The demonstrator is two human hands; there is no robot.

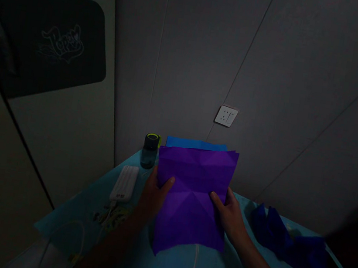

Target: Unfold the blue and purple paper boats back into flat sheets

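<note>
A creased sheet of purple paper is held up in front of me, with fold lines crossing near its middle. A second edge shows along its top, so there may be more than one layer. My left hand grips the left side, thumb on the front and fingers hidden behind. On the opposite side my right hand pinches the paper the same way. Behind the purple sheet, the top of a blue sheet or panel sticks up; the rest of it is hidden.
A dark bottle with a yellow-green loop stands at the back left of the blue-covered table. Nearer lies a white power bank with a cable. Crumpled dark-blue material lies at the right. A socket is on the wall.
</note>
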